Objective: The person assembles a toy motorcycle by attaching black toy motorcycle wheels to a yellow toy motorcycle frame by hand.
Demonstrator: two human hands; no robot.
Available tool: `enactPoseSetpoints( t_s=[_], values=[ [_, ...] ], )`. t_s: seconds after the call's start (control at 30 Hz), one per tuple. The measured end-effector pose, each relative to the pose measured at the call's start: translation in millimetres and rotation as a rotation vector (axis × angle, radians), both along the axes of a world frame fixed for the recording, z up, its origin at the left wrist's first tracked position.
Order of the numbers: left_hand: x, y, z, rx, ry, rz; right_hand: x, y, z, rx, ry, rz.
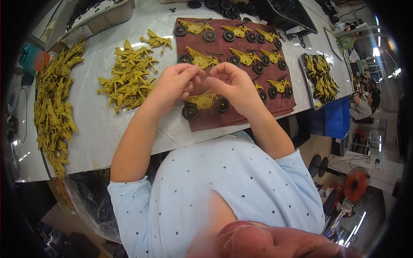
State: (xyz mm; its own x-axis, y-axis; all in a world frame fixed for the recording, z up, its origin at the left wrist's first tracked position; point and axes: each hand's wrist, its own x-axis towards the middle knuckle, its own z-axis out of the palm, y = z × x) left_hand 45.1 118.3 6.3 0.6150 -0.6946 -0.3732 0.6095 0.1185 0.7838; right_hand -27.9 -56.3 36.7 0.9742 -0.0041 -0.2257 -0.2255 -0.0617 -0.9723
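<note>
Both my hands meet above a dark red cloth (241,122). My left hand (174,84) is closed, thumb and fingers curled together. My right hand (232,86) faces it in a pinch, the fingertips almost touching those of the left. Whatever sits between the fingers is too small or too blurred to name. Just below them lies a yellow toy motorbike (201,101) with black wheels, partly covered by my right hand. Another toy motorbike (202,59) lies just beyond my fingers. Several more such bikes stand in rows on the cloth, some with black handlebars.
A heap of yellow toy bike bodies (129,77) lies left of the cloth, with a longer pile (56,107) farther left. Black wheels (223,7) and a black bin (292,15) are at the back. A grey tub (103,21) stands back left, a tray of yellow parts (318,81) right.
</note>
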Motion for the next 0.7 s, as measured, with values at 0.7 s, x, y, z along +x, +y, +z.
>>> enactPoseSetpoints(
  t_s=[0.7],
  values=[
    [70.7, -42.4, -4.6, 1.108, -1.473, -0.292, 14.0, -23.4, -5.7, -0.396, -0.236, 0.011]
  ],
)
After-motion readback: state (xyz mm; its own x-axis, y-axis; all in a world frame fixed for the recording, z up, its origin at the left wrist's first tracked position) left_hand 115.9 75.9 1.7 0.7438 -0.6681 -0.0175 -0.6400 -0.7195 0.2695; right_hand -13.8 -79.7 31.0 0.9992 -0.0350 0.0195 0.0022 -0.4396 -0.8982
